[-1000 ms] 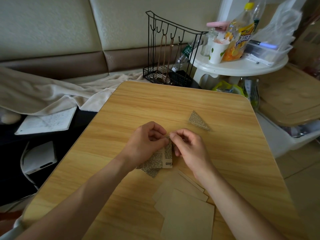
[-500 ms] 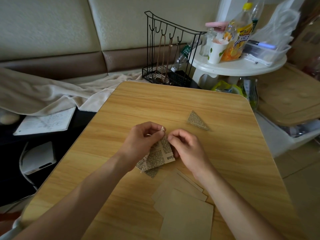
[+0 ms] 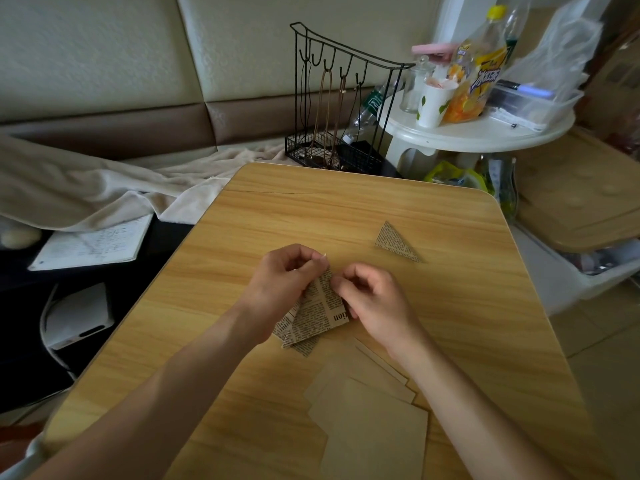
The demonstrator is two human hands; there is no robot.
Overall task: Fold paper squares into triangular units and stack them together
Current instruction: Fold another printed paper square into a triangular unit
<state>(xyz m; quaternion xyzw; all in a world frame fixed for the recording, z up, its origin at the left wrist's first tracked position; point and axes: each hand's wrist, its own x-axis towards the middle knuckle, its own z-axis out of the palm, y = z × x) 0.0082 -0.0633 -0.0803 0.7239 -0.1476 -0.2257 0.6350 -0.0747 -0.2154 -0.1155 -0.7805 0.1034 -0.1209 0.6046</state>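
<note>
- Left hand (image 3: 284, 282) and right hand (image 3: 374, 299) are both pinching the newsprint paper (image 3: 317, 313) over the desk (image 3: 346, 209).
- A folded triangle (image 3: 394, 242) is lying apart, beyond the hands.

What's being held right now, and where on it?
The newsprint paper, held by both hands: the left hand pinches its upper left edge near the top corner, and the right hand has its fingers on the upper right edge.
</note>
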